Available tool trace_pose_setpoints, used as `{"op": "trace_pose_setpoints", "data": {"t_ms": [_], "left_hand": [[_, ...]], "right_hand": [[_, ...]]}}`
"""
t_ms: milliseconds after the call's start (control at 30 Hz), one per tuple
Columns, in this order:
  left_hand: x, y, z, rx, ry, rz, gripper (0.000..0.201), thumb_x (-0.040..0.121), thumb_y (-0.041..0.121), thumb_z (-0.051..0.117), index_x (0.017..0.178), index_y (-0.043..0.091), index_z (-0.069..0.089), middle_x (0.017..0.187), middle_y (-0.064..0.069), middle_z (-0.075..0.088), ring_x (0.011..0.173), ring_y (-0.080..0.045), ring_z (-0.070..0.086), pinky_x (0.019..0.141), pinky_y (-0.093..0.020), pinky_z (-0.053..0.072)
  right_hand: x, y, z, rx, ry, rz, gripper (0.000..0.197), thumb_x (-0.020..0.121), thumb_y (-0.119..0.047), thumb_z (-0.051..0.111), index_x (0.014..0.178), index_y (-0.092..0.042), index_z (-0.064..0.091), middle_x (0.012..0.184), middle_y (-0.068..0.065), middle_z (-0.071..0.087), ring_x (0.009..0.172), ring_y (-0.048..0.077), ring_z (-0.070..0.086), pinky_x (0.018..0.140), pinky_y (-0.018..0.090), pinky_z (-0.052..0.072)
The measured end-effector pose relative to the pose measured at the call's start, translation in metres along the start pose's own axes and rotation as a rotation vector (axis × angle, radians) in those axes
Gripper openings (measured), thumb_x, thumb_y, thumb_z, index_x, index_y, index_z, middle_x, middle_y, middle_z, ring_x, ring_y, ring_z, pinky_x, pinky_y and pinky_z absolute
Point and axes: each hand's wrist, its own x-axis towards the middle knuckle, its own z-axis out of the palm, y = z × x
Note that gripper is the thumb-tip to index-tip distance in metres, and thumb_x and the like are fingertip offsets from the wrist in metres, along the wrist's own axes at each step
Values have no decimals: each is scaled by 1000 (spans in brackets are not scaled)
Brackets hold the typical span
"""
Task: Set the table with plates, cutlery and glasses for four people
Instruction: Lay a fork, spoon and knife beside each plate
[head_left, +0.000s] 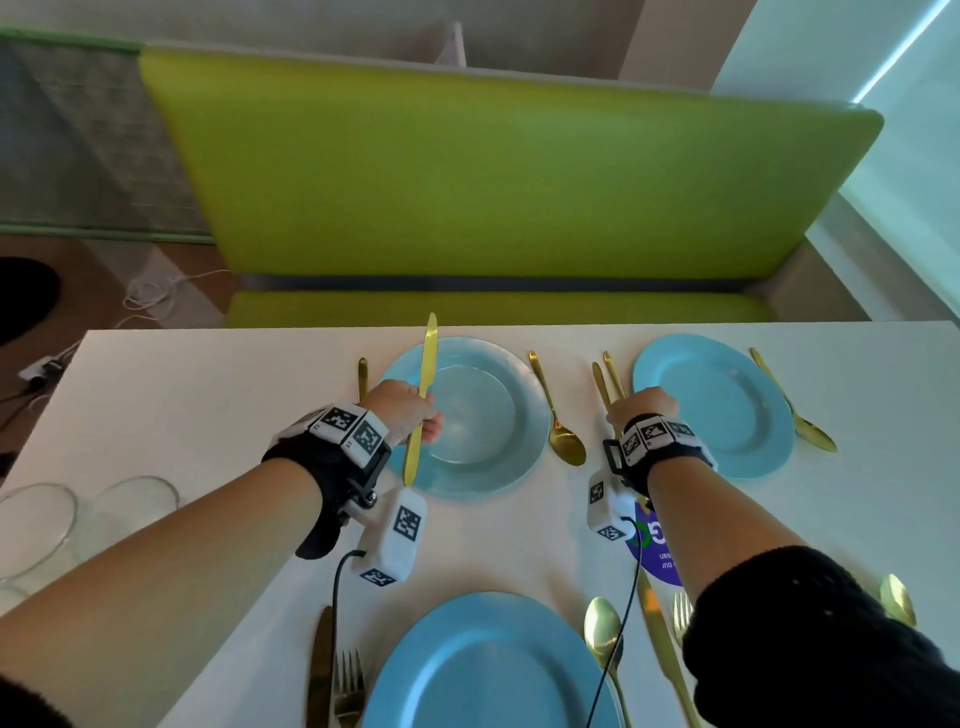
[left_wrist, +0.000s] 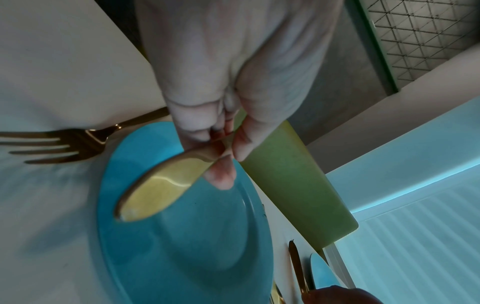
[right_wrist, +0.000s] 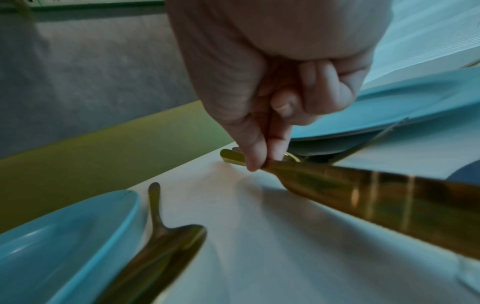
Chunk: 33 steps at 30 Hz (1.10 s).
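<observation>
My left hand (head_left: 415, 415) pinches a gold knife (head_left: 423, 374) near its middle and holds it tilted in the air over the far left blue plate (head_left: 498, 467). In the left wrist view the fingertips (left_wrist: 221, 174) clamp the knife (left_wrist: 161, 189) above that plate (left_wrist: 194, 246). My right hand (head_left: 641, 408) is down between the two far plates. There its thumb and forefinger (right_wrist: 253, 156) pinch a second gold knife (right_wrist: 376, 197) low over the table, beside another gold handle (head_left: 614, 371). The far right plate (head_left: 727, 415) lies just right of that hand.
A fork (left_wrist: 64, 144) lies left of the far left plate, a spoon (head_left: 558, 421) to its right. A near blue plate (head_left: 483, 670) has a knife (head_left: 322, 665), fork (head_left: 348, 686) and spoon (head_left: 602, 639) around it. Clear glasses (head_left: 135, 504) stand at the left edge. A green bench (head_left: 493, 182) runs behind the table.
</observation>
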Motion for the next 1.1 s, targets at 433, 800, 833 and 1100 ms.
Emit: {"op": "trace_pose_setpoints", "data": {"t_ms": [433, 800, 833, 1100], "left_hand": [[6, 4, 9, -11, 11, -31, 24, 94, -4, 43, 73, 5, 48, 70, -13, 55, 60, -20, 53, 63, -26, 50], [5, 1, 14, 4, -4, -36, 23, 93, -6, 43, 75, 6, 48, 68, -13, 55, 58, -19, 53, 51, -21, 51], [5, 0, 14, 4, 0, -40, 22, 93, -7, 43, 76, 6, 48, 69, -13, 55, 59, -20, 53, 54, -23, 51], [-13, -6, 15, 125, -59, -58, 18, 93, -8, 41, 85, 5, 51, 72, -11, 51, 60, -17, 52, 64, -26, 51]], "right_hand": [[14, -4, 3, 37, 59, -26, 18, 86, -12, 54, 71, -4, 51, 100, 17, 68, 80, 31, 62, 64, 29, 45], [15, -6, 5, 66, 80, -55, 31, 84, -10, 57, 57, -8, 42, 98, 18, 69, 91, 34, 67, 73, 34, 53], [15, -5, 5, 74, 78, -53, 30, 83, -10, 58, 58, -8, 43, 97, 17, 69, 90, 33, 67, 73, 34, 53], [-10, -3, -4, 20, 30, -133, 27, 82, -25, 68, 95, -2, 67, 96, 13, 68, 90, 29, 66, 72, 31, 52]]}}
